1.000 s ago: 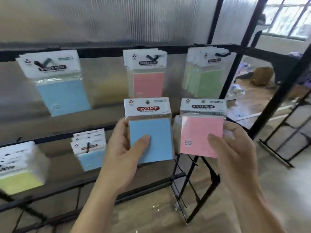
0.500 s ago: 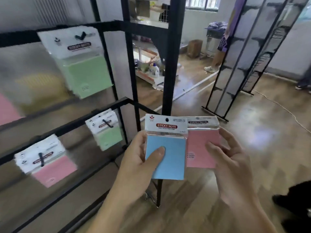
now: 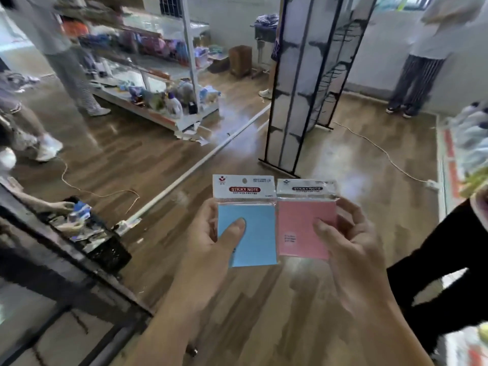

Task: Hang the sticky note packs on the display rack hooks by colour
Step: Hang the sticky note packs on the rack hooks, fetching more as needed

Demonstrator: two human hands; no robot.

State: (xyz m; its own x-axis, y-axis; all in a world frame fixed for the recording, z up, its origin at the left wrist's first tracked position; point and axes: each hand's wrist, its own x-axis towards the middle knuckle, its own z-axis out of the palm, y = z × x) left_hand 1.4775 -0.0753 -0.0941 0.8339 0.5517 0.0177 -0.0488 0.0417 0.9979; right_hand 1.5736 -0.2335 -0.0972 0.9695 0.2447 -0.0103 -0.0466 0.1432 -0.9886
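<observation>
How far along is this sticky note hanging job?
No hung packs show in this view, so what's done cannot be judged. In hand: the left hand grips a blue pack, the right hand a pink pack, side by side. Left to do: both need hanging on hooks of their colour.

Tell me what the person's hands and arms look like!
No gloves. The left hand and right hand are bare, and no sleeves show on the left forearm or right forearm. A small dark thing by the left one is too blurred to name.
</observation>
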